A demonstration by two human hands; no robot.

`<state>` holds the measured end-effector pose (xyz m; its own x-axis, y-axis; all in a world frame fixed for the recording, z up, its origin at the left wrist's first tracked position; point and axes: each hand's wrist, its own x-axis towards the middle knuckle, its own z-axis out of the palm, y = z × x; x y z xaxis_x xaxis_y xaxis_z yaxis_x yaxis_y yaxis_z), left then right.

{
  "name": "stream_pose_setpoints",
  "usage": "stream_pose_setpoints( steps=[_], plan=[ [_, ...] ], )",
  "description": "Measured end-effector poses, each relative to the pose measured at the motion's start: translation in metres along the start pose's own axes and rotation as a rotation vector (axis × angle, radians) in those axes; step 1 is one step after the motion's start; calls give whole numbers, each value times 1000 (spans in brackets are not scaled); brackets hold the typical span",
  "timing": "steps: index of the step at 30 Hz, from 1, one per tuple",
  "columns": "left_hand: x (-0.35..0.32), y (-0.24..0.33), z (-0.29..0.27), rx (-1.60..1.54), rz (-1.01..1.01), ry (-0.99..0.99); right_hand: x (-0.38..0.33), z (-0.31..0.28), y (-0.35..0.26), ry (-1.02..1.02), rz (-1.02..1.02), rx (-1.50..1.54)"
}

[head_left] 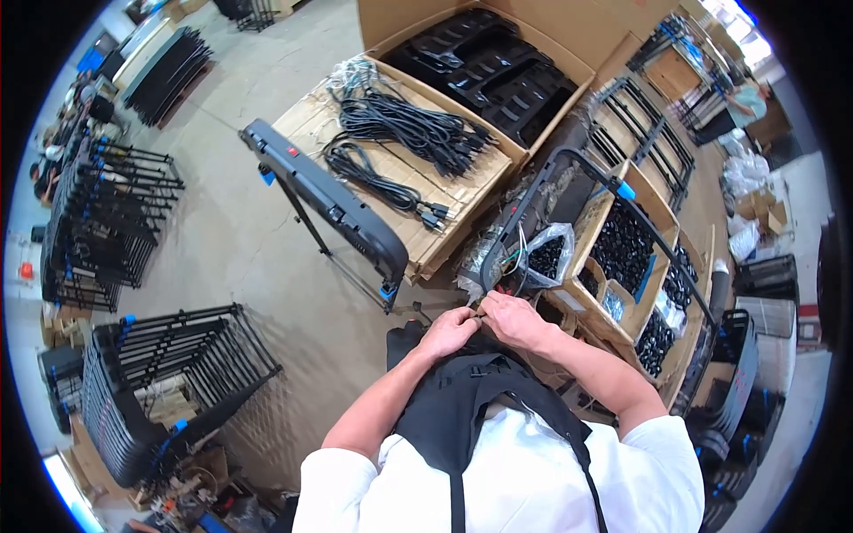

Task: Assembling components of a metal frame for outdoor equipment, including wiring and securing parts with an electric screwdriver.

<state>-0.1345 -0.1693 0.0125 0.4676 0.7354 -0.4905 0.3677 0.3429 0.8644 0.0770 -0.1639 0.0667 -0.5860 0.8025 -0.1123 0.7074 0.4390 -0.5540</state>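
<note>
My left hand (451, 333) and my right hand (515, 322) meet just in front of my waist, both with fingers pinched together. What they grip is small and mostly covered by the fingers, so I cannot make it out. Thin coloured wires (514, 258) hang just beyond my right hand, beside the bent end of a black tube frame (511, 229). To the left of the hands stands a long black panel (329, 200) with a red switch, on dark metal legs. A black apron (462, 400) hangs below the hands.
Coiled black power cords (409, 133) lie on a cardboard box (302, 115). Behind it, an open carton (613, 53) holds black moulded parts. A wooden parts bin (577, 253) with small black pieces stands right. Stacked black frames (178, 373) stand left; people work farther off.
</note>
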Motion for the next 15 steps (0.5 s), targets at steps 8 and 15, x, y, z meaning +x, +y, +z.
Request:
stream_pose_setpoints(
  steps=[8,15],
  plan=[
    [17,-32,4,-56,-67,-88,-18,25,-17,148,149,45],
    [18,-11,-16,-103,-191,-220,-81,109,0,175,785,306]
  ],
)
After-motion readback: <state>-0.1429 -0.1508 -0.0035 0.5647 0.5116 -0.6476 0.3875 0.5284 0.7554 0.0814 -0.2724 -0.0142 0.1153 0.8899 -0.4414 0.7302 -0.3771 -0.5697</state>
